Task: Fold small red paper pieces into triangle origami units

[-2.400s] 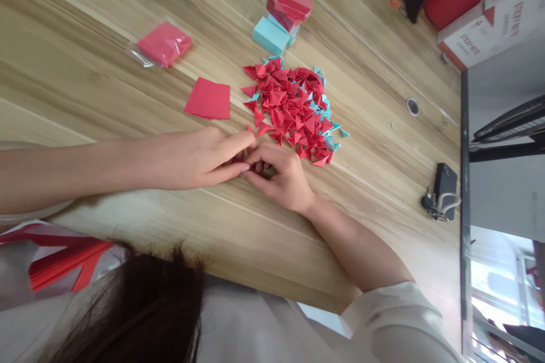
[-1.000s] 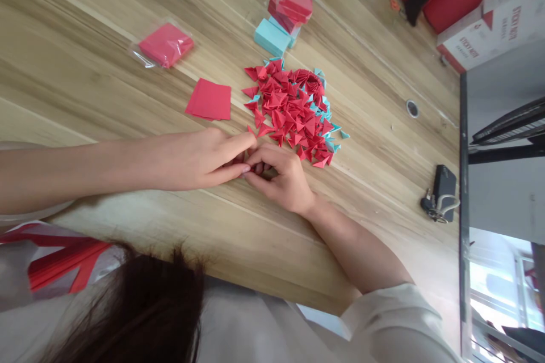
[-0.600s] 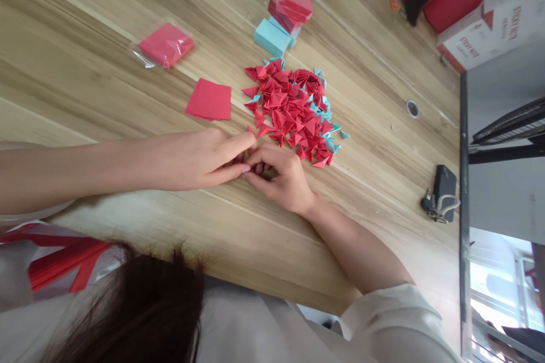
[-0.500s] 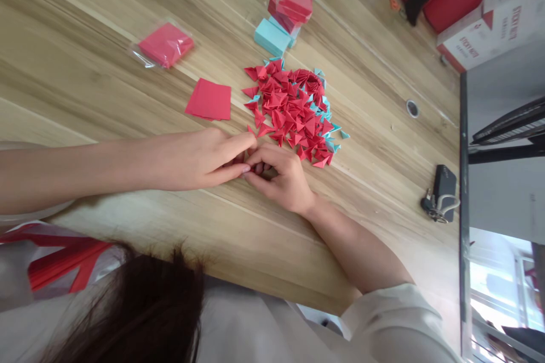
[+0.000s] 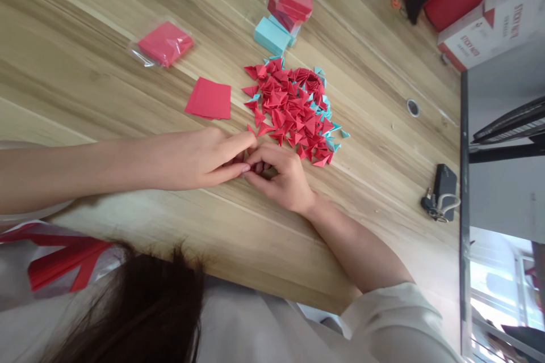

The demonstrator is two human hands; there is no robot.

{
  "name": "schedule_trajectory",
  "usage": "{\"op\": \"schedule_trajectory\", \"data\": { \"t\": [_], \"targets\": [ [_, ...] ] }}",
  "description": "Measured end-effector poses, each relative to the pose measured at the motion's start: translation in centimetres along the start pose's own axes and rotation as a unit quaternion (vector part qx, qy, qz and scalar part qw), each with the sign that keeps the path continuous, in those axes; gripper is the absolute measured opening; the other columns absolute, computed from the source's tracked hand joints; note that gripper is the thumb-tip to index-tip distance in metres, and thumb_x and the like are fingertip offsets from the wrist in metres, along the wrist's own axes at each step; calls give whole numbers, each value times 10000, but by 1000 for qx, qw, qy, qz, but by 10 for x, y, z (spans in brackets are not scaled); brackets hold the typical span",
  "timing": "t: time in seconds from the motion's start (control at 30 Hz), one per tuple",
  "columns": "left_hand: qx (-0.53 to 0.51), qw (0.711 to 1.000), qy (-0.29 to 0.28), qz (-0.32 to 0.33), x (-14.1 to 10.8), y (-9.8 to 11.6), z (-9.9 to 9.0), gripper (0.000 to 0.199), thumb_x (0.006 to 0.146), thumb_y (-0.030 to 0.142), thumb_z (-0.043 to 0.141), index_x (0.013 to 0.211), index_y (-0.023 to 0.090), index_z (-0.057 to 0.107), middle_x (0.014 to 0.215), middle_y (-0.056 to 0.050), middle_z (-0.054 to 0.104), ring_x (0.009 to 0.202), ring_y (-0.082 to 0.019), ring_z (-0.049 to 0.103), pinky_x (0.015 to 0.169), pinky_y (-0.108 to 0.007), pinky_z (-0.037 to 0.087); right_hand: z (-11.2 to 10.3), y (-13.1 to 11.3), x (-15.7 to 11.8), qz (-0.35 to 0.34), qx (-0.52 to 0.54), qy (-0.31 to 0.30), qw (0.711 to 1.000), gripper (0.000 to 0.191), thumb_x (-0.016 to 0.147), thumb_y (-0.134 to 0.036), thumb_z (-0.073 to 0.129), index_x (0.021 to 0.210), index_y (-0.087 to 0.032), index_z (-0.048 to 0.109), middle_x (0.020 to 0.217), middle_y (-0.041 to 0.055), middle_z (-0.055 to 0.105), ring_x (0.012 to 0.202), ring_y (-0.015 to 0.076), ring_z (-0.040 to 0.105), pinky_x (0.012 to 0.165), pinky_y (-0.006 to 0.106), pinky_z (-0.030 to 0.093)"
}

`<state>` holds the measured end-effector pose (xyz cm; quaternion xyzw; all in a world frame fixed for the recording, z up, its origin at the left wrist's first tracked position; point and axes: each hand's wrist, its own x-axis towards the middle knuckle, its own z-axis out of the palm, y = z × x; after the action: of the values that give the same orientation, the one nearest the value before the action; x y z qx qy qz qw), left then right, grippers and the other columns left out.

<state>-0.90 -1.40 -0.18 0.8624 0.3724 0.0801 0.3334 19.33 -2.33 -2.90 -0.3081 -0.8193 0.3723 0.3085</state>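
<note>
My left hand (image 5: 213,159) reaches in from the left, its thumb and fingers pinched together. Against its fingertips meets my right hand (image 5: 283,176), also closed in a pinch. Whatever lies between the fingertips is hidden by the fingers. Just beyond the hands spreads a heap of folded red paper triangles (image 5: 289,108), with light blue folded triangles (image 5: 334,127) mixed in along its right side. A small stack of red paper sheets (image 5: 210,99) lies above my left wrist, apart from the hand.
A clear-wrapped red paper pack (image 5: 166,44) lies farther back. Red packs (image 5: 293,3) and light blue paper blocks (image 5: 271,37) are piled behind the heap. To the right are keys (image 5: 434,207) by a black case (image 5: 445,181), and a white sticky-note box (image 5: 472,39).
</note>
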Motion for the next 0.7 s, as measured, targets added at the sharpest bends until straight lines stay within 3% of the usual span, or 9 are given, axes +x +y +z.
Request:
{"op": "schedule_trajectory", "data": {
  "t": [0.23,0.53,0.7],
  "targets": [
    [0,1000,-2,-2,0,1,-1,136,895,380,447,900,250,487,731,-27,608,599,-196,577,545,-299,354,1,1,0,9,-4,-5,1000,65,831,-185,599,773,-173,572,734,-10,556,641,86,495,600,231,412],
    [49,995,-57,-61,-1,33,-21,152,966,194,345,951,174,495,755,-6,577,638,-130,546,587,-237,343,0,0,0,7,-5,-2,1000,73,833,-179,593,763,-173,571,725,-7,558,632,87,494,593,232,412],
    [43,996,-65,-53,0,30,-20,137,973,216,352,981,183,484,813,-20,589,693,-137,554,613,-241,351,1,0,0,0,-2,5,1000,74,837,-180,606,767,-167,583,723,-7,561,634,84,497,583,227,409]
  ]
}}
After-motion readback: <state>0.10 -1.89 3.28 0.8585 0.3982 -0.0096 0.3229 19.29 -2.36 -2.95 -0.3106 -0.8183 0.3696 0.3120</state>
